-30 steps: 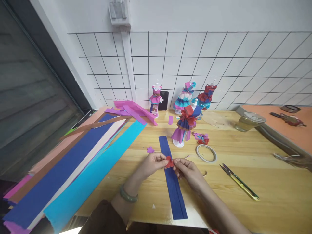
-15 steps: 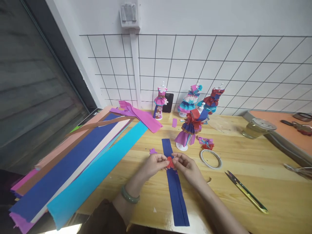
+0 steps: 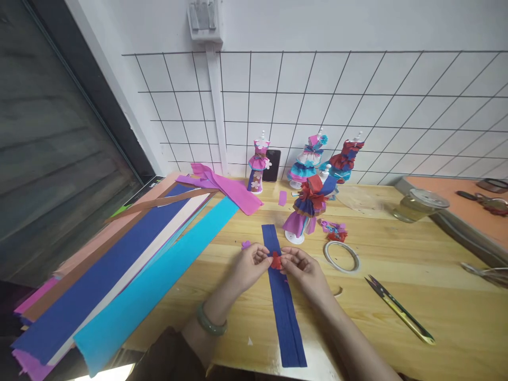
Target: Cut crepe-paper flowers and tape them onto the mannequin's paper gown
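Between my fingertips is a small red paper flower (image 3: 276, 261), held over a long dark blue crepe paper strip (image 3: 289, 323) that lies lengthwise on the table. My left hand (image 3: 251, 266) pinches the flower's left edge. From the other side, my right hand (image 3: 302, 266) grips its right edge with thumb and forefinger. A small purple paper flower (image 3: 246, 244) lies just beyond my left hand. Past my right hand stands a mini dress form (image 3: 311, 203) in a red, blue and purple paper dress.
Crepe paper strips (image 3: 159, 275) in several colours cover the left side. Thread snips (image 3: 400, 310), a tape roll (image 3: 342, 257) and a lidded cup (image 3: 420, 205) sit on the right. More dressed forms (image 3: 260, 164) and a phone (image 3: 272, 165) line the wall.
The red flower has tilted and looks darker between my fingers. Both hands stay nearly in place over the blue strip. The camera view has shifted slightly.
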Available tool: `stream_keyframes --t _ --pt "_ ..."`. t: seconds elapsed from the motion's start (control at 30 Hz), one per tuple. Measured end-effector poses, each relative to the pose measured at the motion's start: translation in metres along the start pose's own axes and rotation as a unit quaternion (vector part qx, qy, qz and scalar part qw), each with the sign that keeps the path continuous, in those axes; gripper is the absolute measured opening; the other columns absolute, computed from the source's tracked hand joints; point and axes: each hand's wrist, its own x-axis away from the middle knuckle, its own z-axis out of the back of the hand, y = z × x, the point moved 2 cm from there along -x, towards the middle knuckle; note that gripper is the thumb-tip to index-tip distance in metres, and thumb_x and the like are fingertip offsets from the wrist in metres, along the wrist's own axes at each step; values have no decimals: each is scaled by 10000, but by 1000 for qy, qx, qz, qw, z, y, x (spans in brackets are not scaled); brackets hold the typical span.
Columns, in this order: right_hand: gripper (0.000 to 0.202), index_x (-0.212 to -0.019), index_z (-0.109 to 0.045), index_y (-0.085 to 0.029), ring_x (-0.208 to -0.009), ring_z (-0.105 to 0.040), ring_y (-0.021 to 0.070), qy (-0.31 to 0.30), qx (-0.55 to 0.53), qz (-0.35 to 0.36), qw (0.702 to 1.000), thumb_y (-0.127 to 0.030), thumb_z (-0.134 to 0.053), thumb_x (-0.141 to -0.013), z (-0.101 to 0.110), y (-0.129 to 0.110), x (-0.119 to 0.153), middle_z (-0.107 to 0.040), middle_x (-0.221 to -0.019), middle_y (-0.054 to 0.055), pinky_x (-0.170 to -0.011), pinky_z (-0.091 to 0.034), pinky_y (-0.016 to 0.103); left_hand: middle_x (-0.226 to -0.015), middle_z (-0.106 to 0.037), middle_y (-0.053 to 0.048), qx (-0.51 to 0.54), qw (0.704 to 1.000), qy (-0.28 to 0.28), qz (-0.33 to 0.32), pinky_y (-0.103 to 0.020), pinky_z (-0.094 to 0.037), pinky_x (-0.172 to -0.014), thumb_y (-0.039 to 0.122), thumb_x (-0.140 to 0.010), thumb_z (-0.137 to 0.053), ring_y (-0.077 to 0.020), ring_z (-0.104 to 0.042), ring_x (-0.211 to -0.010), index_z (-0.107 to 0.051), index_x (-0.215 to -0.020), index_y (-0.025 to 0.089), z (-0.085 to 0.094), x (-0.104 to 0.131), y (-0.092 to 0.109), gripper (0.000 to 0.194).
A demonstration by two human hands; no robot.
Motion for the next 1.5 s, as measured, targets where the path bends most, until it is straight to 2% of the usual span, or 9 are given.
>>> stream_keyframes --t 0.07,0.1,0.17,0.27,0.67,1.0,1.13,1.33,1.5 --pt "376 -936 -556 -182 -654 -591 134 18 -8 5 1000 -373 -701 -647 1 2 -1 -625 -739 16 -598 -476 261 -725 -563 -15 -93 993 56 -56 -227 -415 -604 256 -712 -571 -104 -516 -646 -550 -790 163 1 3 4 124" --pt "375 -938 -551 -179 -653 -592 132 25 -10 9 1000 -365 -702 -649 2 3 -1 -627 -735 17 -605 -475 260 -722 -560 -16 -128 986 62 -82 -225 -412 -601 249 -726 -554 -107 -512 -650 -554 -772 166 1 4 6 94" --pt "371 -935 -543 -175 -659 -594 133 30 -15 15 999 -348 -706 -649 1 5 -1 -633 -726 17 -621 -475 263 -737 -570 -23 -166 978 41 -119 -222 -413 -603 238 -751 -523 -115 -522 -678 -569 -746 171 -1 7 9 81" --pt "367 -941 -534 -177 -665 -603 136 31 -26 18 999 -332 -704 -655 0 8 -1 -646 -723 14 -641 -481 272 -786 -603 -31 -183 973 3 -142 -230 -426 -638 223 -774 -495 -122 -544 -708 -600 -786 180 -5 10 12 114" --pt "461 -1025 -542 -164 -734 -648 174 36 -19 -7 999 -343 -711 -635 -1 9 -1 -697 -770 40 -724 -499 317 -824 -654 -43 -174 976 -15 -130 -241 -438 -695 213 -806 -456 -137 -573 -756 -644 -882 176 -5 10 13 207" --pt "441 -1008 -555 -168 -738 -645 185 42 9 32 999 -346 -708 -635 -4 9 0 -688 -768 47 -652 -507 295 -806 -652 -42 -192 971 -14 -141 -241 -422 -674 238 -818 -449 -134 -564 -733 -647 -878 177 -6 11 12 216" --pt "457 -1026 -539 -163 -759 -648 211 45 32 27 998 -375 -688 -649 -4 11 1 -683 -774 63 -563 -502 275 -802 -653 -41 -200 969 -17 -147 -246 -415 -696 228 -818 -446 -135 -564 -742 -651 -854 178 -6 11 14 215" --pt "437 -1033 -531 -167 -768 -644 195 32 25 40 998 -351 -681 -666 -4 12 1 -684 -781 58 -652 -507 303 -797 -656 -38 -191 971 -24 -139 -239 -418 -683 226 -818 -439 -134 -566 -730 -656 -863 179 -5 11 17 226" --pt "449 -1025 -546 -168 -738 -640 191 36 28 43 998 -354 -694 -644 -4 10 1 -683 -769 56 -597 -493 279 -784 -655 -49 -190 973 -18 -129 -239 -423 -662 249 -812 -445 -141 -567 -717 -665 -856 178 -4 13 18 236"
